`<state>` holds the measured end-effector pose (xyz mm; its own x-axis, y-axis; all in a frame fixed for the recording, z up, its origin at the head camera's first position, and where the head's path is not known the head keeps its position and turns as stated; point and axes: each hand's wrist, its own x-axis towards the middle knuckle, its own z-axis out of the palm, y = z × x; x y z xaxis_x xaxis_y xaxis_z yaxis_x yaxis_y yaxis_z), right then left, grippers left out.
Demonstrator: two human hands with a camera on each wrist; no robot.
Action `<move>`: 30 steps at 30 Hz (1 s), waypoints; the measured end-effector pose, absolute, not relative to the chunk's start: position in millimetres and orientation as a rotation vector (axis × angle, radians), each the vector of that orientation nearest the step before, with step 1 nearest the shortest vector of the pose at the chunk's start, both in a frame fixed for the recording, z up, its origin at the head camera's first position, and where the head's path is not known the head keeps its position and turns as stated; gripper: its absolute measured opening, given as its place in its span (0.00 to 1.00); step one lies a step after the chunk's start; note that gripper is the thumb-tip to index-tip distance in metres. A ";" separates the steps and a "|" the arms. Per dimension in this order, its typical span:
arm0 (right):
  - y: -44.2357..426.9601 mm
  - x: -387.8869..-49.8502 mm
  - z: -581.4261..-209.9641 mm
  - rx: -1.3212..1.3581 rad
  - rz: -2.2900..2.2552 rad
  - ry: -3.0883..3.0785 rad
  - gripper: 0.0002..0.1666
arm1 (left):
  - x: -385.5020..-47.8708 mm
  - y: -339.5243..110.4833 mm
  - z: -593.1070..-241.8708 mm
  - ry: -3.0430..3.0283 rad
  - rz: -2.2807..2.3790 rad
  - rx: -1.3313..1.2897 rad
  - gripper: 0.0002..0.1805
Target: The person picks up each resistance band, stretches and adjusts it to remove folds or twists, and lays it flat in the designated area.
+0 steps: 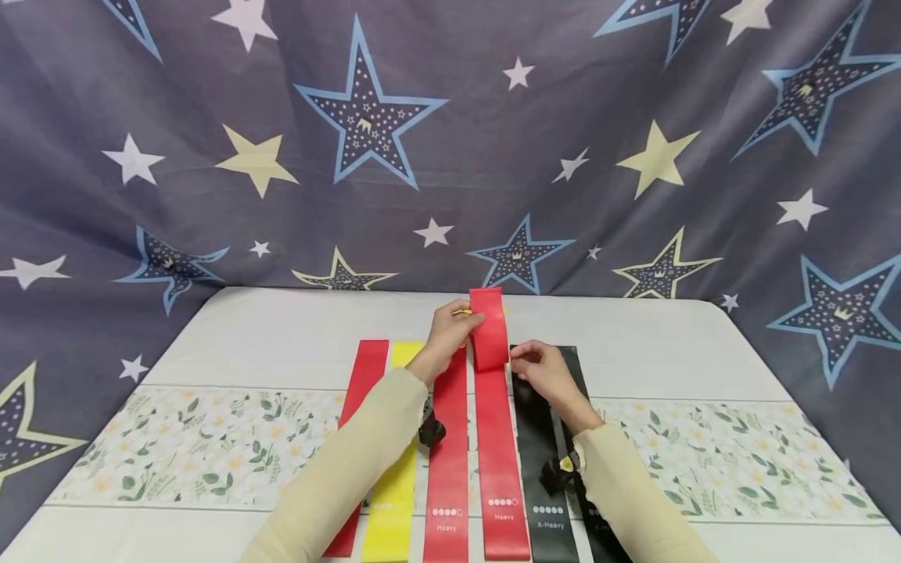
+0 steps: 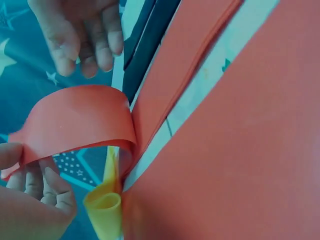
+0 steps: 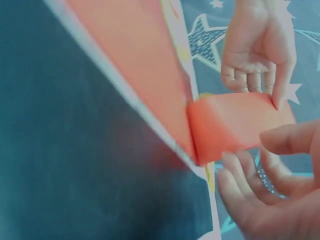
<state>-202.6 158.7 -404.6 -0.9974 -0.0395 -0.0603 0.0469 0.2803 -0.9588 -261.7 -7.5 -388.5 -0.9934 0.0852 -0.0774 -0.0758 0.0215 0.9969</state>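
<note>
L hand (image 1: 449,330) pinches folded red band (image 1: 490,344); R hand (image 1: 547,371) loose, thumb & fingers apart, just R of band, both stretched fwd

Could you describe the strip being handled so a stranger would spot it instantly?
On the white table, before the starry curtain, find two black strips at the right. The red strip lies directly beside them. Unlike the other red strips, its far end loops back over itself, pinched by the left hand.
</note>
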 end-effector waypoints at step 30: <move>148.9 -165.7 -410.2 0.038 -2.239 1.615 0.24 | -143.2 -22.8 -393.9 1.725 1.879 0.042 0.31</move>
<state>-165.7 148.9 -410.2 -0.9280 -0.2859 -0.2389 0.3170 -0.2689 -0.9095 -143.2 -22.8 -393.9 -0.8302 0.4304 -0.3544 -0.3896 0.0068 0.9210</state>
